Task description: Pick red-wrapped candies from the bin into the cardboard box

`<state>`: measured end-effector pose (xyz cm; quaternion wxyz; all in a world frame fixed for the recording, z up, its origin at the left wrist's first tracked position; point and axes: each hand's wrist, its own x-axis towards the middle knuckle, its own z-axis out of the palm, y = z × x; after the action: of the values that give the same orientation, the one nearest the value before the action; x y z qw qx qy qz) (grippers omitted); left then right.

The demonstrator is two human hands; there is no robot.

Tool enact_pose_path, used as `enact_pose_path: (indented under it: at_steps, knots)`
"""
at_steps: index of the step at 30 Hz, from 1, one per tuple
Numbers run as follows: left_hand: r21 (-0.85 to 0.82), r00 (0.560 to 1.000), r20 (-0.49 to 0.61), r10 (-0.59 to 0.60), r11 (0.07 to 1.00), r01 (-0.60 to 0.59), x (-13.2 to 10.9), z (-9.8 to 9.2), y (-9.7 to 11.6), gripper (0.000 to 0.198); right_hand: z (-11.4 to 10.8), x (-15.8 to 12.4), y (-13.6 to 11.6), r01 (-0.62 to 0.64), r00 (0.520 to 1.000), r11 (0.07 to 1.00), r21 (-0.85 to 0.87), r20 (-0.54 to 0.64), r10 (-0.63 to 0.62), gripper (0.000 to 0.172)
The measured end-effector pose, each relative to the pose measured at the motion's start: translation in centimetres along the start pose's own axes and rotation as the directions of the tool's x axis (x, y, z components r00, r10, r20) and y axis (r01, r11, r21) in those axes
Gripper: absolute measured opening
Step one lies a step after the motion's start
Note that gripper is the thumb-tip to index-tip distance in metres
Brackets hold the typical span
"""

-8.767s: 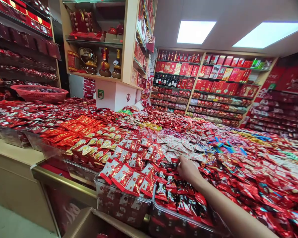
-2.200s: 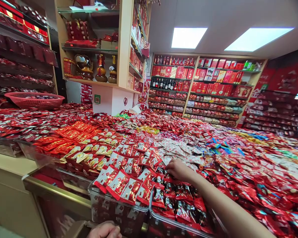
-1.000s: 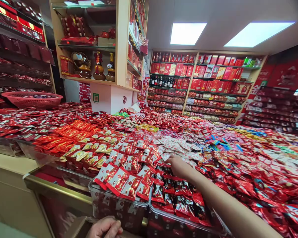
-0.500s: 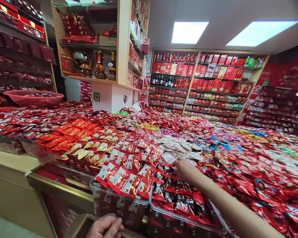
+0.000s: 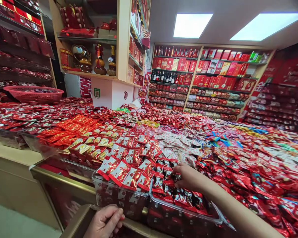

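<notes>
My right hand (image 5: pixel 190 177) is over the small red-and-black packets (image 5: pixel 182 197) in a clear plastic bin (image 5: pixel 183 211). Its thumb and index finger are apart at the packets, and nothing shows between them; the other fingertips are partly hidden. At the bottom of the view, my left hand (image 5: pixel 105 220) is closed with thumb against curled fingers, above a cardboard box (image 5: pixel 75 219). Whatever it may hold is hidden. Red-and-white packets (image 5: pixel 120 172) lie in neat rows in the neighbouring clear bin (image 5: pixel 106 190), just beyond my left hand.
Heaps of wrapped sweets (image 5: pixel 238 165) spread across the wide display. A pink basket (image 5: pixel 34 95) stands at the left. A gold-edged counter (image 5: pixel 64 178) borders the near side. Behind are a white pillar (image 5: pixel 103 92) and shelves of red boxes and bottles (image 5: pixel 173 62).
My right hand has shifted slightly down and toward me over the red-and-black packets, its thumb now showing apart from the index finger. My left hand stays closed, a little higher in view.
</notes>
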<state>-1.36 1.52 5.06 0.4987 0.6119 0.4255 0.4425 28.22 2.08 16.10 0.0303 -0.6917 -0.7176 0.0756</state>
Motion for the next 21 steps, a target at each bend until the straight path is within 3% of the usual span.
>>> enact_pose_path:
  at_steps: [4,10,15,21]
  knots:
    - [0.0,1.0,-0.002,-0.012,1.0,0.012,0.0,-0.1,0.2,0.046,0.3,0.1,0.0,0.003,1.0,1.0,-0.009,-0.021,-0.003,0.029]
    - [0.045,0.99,0.13,-0.046,0.998,0.041,0.4,-0.9,-0.6,0.046,0.3,0.3,-0.4,0.036,0.997,0.999,-0.026,-0.064,-0.037,0.026]
    - [0.051,0.991,0.132,-0.034,0.998,0.028,0.5,-1.1,-1.2,0.045,1.2,0.8,-1.0,0.084,0.992,0.995,-0.044,-0.089,-0.088,0.019]
    - [0.043,0.992,0.127,-0.01,0.999,0.005,0.4,-0.9,-1.2,0.043,1.7,2.3,-0.9,0.057,0.994,0.997,-0.059,-0.09,-0.063,0.016]
